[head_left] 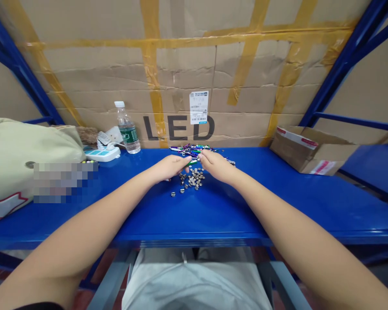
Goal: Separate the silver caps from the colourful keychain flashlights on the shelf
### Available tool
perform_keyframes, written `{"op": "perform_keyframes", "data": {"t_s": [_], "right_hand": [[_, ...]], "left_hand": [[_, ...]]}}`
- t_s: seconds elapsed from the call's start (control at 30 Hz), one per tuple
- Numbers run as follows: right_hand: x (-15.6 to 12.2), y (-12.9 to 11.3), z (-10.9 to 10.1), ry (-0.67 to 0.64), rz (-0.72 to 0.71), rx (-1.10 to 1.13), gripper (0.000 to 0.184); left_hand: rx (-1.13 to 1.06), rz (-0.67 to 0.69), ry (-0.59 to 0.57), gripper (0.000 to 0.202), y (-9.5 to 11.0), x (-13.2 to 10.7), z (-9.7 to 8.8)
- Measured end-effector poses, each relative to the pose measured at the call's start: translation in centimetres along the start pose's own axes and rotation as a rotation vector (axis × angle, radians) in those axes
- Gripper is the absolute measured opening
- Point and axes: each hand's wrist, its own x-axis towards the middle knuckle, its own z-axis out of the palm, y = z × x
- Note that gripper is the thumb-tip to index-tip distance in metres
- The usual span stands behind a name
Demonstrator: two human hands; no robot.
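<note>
My left hand is closed around a slim green metal tube, shiny and pen-like. At the tube's silver end, the fingers of my right hand are pinched together; whether they also hold a small part cannot be made out. Just behind both hands lies a heap of similar tubes in purple, blue, green and silver. Below the hands, many small round silver button cells are scattered on the blue table. Two little metal pieces sit apart from them, nearer to me.
A water bottle stands at the back left beside a white power strip. A pale bag covers the far left. On the right is an open cardboard box. A taped cardboard wall marked LED rises behind, between blue posts.
</note>
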Motion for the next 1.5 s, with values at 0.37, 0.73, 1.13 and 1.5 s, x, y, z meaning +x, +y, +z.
{"op": "perform_keyframes", "data": {"t_s": [0.37, 0.73, 1.13, 1.5], "right_hand": [[0.2, 1.3, -0.9, -0.164, 0.073, -0.128, 0.029], [-0.4, 1.1, -0.6, -0.243, 0.111, -0.045, 0.015], [-0.3, 1.0, -0.3, -0.146, -0.032, -0.109, 0.011], [-0.7, -0.2, -0.2, -0.154, -0.062, 0.002, 0.012]], "left_hand": [[0.662, 0.451, 0.095, 0.018, -1.8, 1.1, -1.9], [0.588, 0.349, 0.152, 0.017, -3.0, 1.4, -2.9], [0.699, 0.655, 0.128, 0.024, -2.1, 1.0, -2.6], [0.023, 0.459, 0.105, 0.008, -2.8, 1.1, -2.8]]}}
